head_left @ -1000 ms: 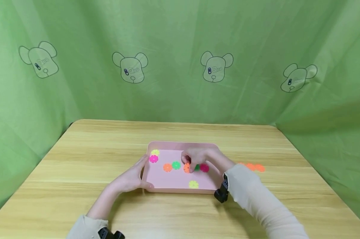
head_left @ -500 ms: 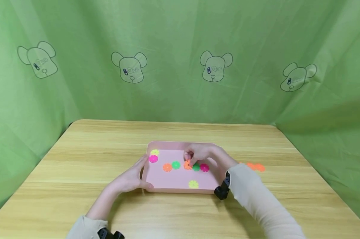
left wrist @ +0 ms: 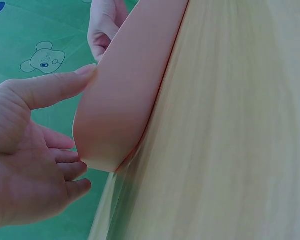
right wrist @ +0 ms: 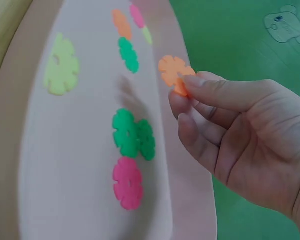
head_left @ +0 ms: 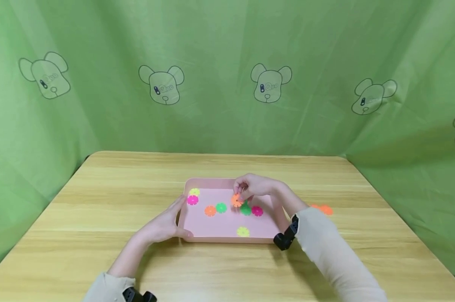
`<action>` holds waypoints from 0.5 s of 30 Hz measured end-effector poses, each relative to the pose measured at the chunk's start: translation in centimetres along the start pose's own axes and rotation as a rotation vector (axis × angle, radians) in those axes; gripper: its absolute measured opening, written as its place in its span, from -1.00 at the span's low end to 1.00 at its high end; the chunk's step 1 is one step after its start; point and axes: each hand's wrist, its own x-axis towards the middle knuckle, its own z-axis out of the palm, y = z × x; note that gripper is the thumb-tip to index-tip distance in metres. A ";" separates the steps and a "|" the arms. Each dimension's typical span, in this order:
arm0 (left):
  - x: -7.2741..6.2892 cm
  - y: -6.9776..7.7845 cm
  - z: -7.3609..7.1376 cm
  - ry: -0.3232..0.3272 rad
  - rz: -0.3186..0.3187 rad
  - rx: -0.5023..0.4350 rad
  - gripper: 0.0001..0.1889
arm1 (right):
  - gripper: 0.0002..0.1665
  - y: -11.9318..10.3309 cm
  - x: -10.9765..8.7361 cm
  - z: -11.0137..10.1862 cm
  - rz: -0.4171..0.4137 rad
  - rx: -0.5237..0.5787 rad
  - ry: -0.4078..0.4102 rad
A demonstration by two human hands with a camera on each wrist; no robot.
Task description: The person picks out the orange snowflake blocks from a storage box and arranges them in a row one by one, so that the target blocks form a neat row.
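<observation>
Raised vs 0.5 s ago: your R hand (head_left: 256,186), w/ the orange disc (right wrist: 170,66) pinched btwn thumb & fingers, held above the pink tray (head_left: 227,240). On the tray floor nearby, two green discs (right wrist: 122,127) overlap, w/ a pink disc (right wrist: 123,187) just beside. Your L hand (head_left: 162,224), fingers relaxed, rests its thumb on the tray's rim, L end. Farther out, orange discs (head_left: 326,209) lie on the table (head_left: 397,239), R of tray.

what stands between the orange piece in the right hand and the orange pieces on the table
The tray's right wall, partly hidden by the right arm; the loose orange pieces lie beyond it. Nothing visible separates the right hand from its orange piece.
</observation>
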 end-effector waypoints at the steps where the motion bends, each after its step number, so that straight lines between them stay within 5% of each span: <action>1: 0.0 0.1 0.0 0.000 0.001 -0.001 0.14 | -0.86 0.0 -0.2 -0.2 -0.009 0.007 0.010; 15: 0.0 0.0 0.1 0.004 0.013 -0.002 0.13 | -0.80 1.5 -4.2 -2.2 -0.042 0.120 0.159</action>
